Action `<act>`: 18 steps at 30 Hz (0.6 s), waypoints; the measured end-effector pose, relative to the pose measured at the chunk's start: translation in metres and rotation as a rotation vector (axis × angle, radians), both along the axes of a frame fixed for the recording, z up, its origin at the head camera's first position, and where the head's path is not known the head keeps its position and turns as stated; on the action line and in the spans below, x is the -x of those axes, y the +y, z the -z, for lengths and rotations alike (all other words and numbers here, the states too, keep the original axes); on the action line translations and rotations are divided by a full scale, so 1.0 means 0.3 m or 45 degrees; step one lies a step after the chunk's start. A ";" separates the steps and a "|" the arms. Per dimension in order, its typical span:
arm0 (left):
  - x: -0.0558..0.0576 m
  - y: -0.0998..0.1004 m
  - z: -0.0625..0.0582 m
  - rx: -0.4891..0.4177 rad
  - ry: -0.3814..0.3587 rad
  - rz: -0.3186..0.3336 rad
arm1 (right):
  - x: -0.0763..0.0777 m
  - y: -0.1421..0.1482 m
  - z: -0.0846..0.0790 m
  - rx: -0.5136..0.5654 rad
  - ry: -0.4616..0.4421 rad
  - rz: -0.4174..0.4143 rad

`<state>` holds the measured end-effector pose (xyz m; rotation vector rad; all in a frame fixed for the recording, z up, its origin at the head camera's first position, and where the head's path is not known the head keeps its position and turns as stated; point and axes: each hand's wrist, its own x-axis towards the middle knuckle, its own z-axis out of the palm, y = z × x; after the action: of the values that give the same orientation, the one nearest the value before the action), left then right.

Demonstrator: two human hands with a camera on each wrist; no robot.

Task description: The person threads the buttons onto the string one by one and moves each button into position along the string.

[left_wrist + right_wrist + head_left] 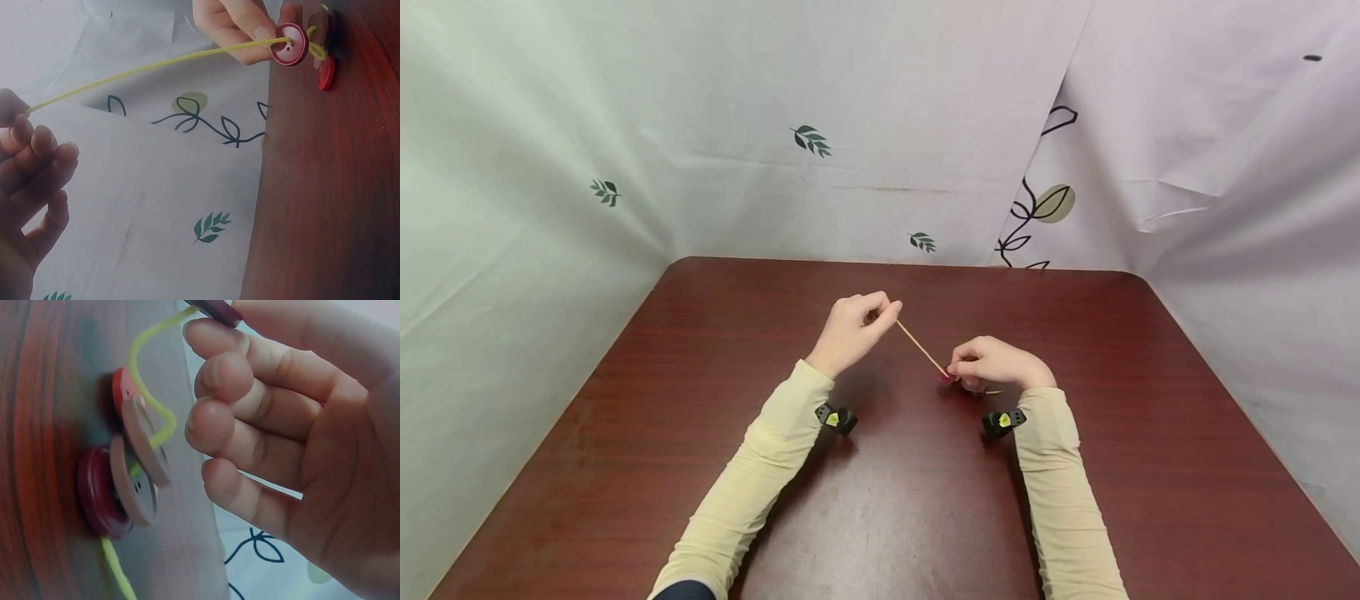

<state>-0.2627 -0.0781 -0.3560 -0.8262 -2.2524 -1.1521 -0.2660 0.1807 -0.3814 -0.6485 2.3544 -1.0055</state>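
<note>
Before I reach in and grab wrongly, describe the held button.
Above the reddish-brown table, find the right hand. It pinches a maroon-rimmed button, yellow cord running taut to the left hand. Unlike the clustered buttons below, it's pinched.

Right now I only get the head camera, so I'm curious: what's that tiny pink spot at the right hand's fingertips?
Observer: A round button, as the left wrist view shows.
Operator: Does the string just touch it?
Observer: No, it runs into one of the small holes.
Operator: And what's tucked beneath the right hand?
Observer: The right wrist view shows a bright red button among several others.
</note>
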 end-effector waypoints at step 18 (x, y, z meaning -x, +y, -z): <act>-0.003 -0.006 -0.004 -0.118 0.066 -0.038 | 0.006 0.062 0.003 -0.043 0.133 0.015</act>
<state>-0.2617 -0.0799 -0.3548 -0.7748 -2.1453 -1.1976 -0.2679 0.1994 -0.3822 -0.6908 2.4625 -0.9563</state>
